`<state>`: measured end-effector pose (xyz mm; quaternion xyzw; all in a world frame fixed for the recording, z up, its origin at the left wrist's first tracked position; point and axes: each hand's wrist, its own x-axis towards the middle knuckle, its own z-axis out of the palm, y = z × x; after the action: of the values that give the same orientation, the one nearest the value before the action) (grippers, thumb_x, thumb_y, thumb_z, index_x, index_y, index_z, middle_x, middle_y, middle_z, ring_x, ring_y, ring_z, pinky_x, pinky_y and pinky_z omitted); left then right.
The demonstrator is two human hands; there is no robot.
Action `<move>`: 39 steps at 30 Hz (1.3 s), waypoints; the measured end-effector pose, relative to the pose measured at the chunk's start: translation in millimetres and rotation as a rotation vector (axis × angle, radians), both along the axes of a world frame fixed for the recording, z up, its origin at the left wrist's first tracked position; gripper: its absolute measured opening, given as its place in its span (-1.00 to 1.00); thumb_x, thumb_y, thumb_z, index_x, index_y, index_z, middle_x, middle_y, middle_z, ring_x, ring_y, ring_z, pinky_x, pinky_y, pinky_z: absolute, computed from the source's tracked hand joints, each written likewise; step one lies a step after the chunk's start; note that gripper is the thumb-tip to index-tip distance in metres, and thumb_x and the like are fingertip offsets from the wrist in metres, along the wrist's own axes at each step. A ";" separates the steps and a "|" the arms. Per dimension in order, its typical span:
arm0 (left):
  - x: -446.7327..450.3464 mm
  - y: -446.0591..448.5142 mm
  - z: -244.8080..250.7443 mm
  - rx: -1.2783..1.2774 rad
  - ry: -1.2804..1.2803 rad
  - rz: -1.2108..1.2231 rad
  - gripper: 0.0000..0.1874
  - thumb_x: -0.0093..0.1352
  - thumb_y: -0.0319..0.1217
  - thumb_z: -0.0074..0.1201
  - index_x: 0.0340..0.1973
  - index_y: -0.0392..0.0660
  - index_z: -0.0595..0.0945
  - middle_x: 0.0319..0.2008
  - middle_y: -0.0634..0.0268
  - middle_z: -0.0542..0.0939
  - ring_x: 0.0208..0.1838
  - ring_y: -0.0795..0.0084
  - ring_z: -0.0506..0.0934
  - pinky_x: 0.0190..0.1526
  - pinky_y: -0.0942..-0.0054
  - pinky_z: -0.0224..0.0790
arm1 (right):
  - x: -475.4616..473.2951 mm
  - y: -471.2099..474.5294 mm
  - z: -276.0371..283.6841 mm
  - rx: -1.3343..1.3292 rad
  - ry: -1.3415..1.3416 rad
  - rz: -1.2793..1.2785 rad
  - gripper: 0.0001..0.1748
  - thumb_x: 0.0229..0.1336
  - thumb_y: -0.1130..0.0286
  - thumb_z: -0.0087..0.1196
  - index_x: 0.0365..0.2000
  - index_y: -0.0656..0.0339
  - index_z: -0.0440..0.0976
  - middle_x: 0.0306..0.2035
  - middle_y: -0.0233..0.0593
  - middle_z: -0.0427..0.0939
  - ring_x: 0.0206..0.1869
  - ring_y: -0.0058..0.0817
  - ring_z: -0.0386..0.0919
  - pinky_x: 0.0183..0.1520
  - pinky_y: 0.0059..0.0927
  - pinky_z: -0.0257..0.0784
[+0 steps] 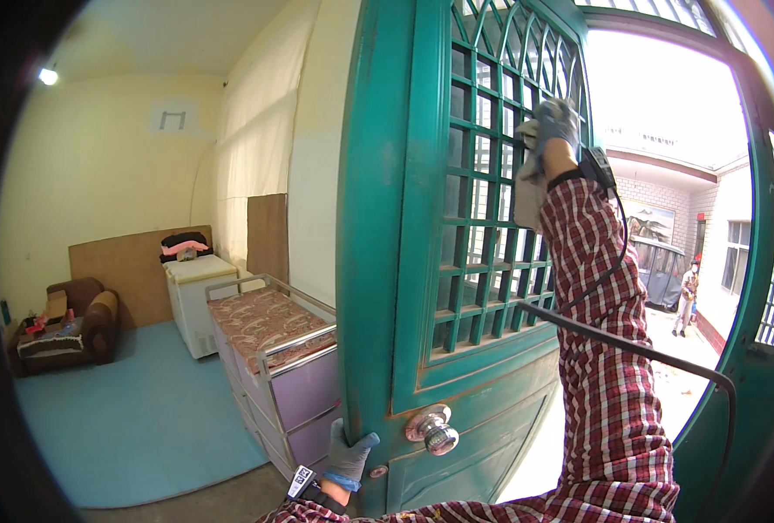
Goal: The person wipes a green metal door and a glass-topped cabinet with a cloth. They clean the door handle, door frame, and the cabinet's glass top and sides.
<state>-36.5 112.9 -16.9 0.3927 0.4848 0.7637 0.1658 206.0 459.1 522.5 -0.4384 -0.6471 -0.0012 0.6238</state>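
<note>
A green door with a lattice grille over its upper part stands open in front of me. My right hand, in a blue-grey glove, is raised to the upper grille and holds a greyish cloth that hangs down beside the bars. The cloth hides part of the fingers. Low at the door's free edge, my left hand, also gloved, grips that edge, thumb on the face near the round metal doorknob; its other fingers are partly hidden. A black cable crosses in front of my right sleeve.
Behind the door's edge stands a purple cabinet with metal rails. Farther left are a white chest freezer and a brown armchair on blue flooring. Through the doorway, a person stands in a courtyard near a covered vehicle.
</note>
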 end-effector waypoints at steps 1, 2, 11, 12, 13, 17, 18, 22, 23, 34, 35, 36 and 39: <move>-0.9 0.7 -1.4 0.004 0.017 -0.007 -0.34 0.11 -0.11 0.51 -0.02 -0.13 0.49 -0.21 0.37 0.54 -0.15 0.51 0.48 -0.08 0.43 0.39 | -19.1 -19.0 5.6 0.129 0.168 0.201 -0.49 0.19 0.05 0.18 0.12 -0.11 0.40 0.03 -0.13 0.52 0.11 -0.28 0.49 0.16 -0.27 0.39; -1.3 2.9 -3.7 -0.014 0.044 0.031 -0.35 0.10 -0.13 0.51 -0.06 -0.14 0.48 -0.24 0.37 0.53 -0.18 0.49 0.48 -0.11 0.42 0.39 | -37.6 -38.6 10.3 0.273 0.201 0.280 -0.47 0.19 0.05 0.18 0.13 -0.09 0.39 0.03 -0.09 0.52 0.09 -0.25 0.51 0.13 -0.24 0.42; -7.9 0.2 -1.4 -0.064 0.246 0.043 -0.42 0.09 -0.08 0.50 -0.18 -0.15 0.54 -0.26 0.27 0.51 -0.25 0.37 0.48 -0.15 0.31 0.37 | -153.5 -265.5 27.7 1.264 -0.305 0.384 -0.45 0.01 0.46 0.04 0.09 0.34 0.39 0.14 -0.03 0.48 0.31 -0.19 0.33 0.29 -0.29 0.30; -8.1 -2.9 2.9 -0.072 0.289 0.012 -0.43 0.10 -0.08 0.50 -0.18 -0.15 0.55 -0.26 0.26 0.52 -0.24 0.36 0.48 -0.15 0.31 0.36 | -155.8 -278.4 21.9 1.138 -0.234 0.625 -0.50 0.06 0.48 -0.01 0.08 0.33 0.40 0.12 -0.02 0.50 0.27 -0.20 0.37 0.27 -0.30 0.33; -8.3 -6.3 7.5 -0.042 0.354 -0.021 -0.44 0.10 -0.08 0.49 -0.18 -0.15 0.57 -0.26 0.25 0.52 -0.24 0.36 0.47 -0.15 0.31 0.35 | -159.2 -286.6 14.8 0.990 -0.160 0.854 -0.54 0.10 0.50 -0.07 0.06 0.32 0.42 0.10 -0.02 0.51 0.24 -0.20 0.41 0.25 -0.32 0.35; -2.9 -19.3 25.9 0.081 0.229 -0.150 -0.50 0.16 -0.12 0.46 -0.19 -0.17 0.57 -0.28 0.29 0.52 -0.26 0.39 0.45 -0.16 0.35 0.34 | -153.4 -293.7 -26.7 1.348 -0.404 0.330 -0.61 0.20 0.48 -0.11 0.02 0.30 0.47 0.13 -0.01 0.49 0.19 -0.10 0.44 0.16 -0.23 0.39; -1.6 -21.1 28.4 0.054 0.200 -0.170 -0.53 0.18 -0.14 0.45 -0.20 -0.16 0.56 -0.30 0.32 0.50 -0.26 0.42 0.44 -0.17 0.38 0.33 | -149.8 -291.8 -39.2 1.304 -0.528 0.229 -0.58 0.19 0.44 -0.07 0.07 0.26 0.46 0.17 -0.01 0.46 0.22 -0.12 0.41 0.16 -0.24 0.39; -5.4 -16.9 21.4 0.052 0.139 -0.247 -0.55 0.28 -0.14 0.34 -0.12 -0.17 0.53 -0.23 0.29 0.48 -0.18 0.42 0.44 -0.09 0.36 0.32 | -142.8 -289.9 -116.0 0.993 -0.356 0.417 -0.39 0.04 0.35 0.34 0.14 0.06 0.45 -0.14 -0.12 0.50 -0.10 -0.26 0.54 -0.01 -0.30 0.48; -7.7 -16.9 15.9 -0.017 0.051 -0.341 -0.56 0.33 -0.11 0.28 -0.11 -0.17 0.51 -0.21 0.28 0.47 -0.16 0.42 0.43 -0.06 0.35 0.31 | -138.0 -290.6 -135.3 0.942 -0.345 0.435 -0.38 0.00 0.39 0.35 0.14 0.07 0.46 -0.13 -0.12 0.49 -0.09 -0.24 0.53 0.00 -0.29 0.47; -40.8 -37.3 -12.5 -0.251 0.359 -0.489 -0.62 0.60 -0.27 -0.30 0.20 -0.21 0.42 0.10 0.21 0.50 0.10 0.39 0.47 0.13 0.44 0.33 | -111.7 -352.9 -417.8 0.490 -0.452 0.304 -0.32 -0.13 0.32 0.32 0.12 -0.25 0.48 -0.02 0.07 0.32 0.00 0.12 0.40 -0.09 -0.01 0.48; -48.6 -37.6 -6.8 -0.222 0.445 -0.515 -0.62 0.61 -0.23 -0.31 0.12 -0.20 0.48 0.00 0.26 0.54 -0.01 0.43 0.50 0.03 0.48 0.38 | -111.8 -357.9 -444.0 0.464 -0.463 0.311 -0.35 -0.10 0.32 0.30 0.11 -0.26 0.49 -0.01 0.05 0.33 0.00 0.11 0.40 -0.12 -0.01 0.49; -42.7 -24.3 -1.4 -0.115 0.418 -0.569 -0.62 0.61 -0.23 -0.31 0.14 -0.20 0.48 0.02 0.29 0.54 -0.01 0.46 0.51 0.01 0.47 0.39 | -111.2 -365.3 -470.2 0.359 -0.499 0.344 -0.38 -0.08 0.34 0.28 0.09 -0.28 0.49 0.00 0.01 0.33 0.01 0.10 0.40 -0.13 -0.02 0.50; -38.2 -22.2 9.6 -0.091 -0.096 -0.657 -0.37 0.57 0.07 -0.41 0.21 -0.18 0.46 0.12 0.21 0.52 0.12 0.40 0.49 0.17 0.38 0.33 | -92.2 -371.9 -543.1 -0.189 -0.443 0.687 -0.64 0.14 0.22 0.14 -0.01 -0.24 0.52 -0.02 0.06 0.41 -0.01 0.05 0.48 -0.19 -0.08 0.53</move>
<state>-74.7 90.7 -7.3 0.4839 0.3574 0.6647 0.4430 113.7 87.2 -20.6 -0.2416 -0.8715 0.1719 0.3905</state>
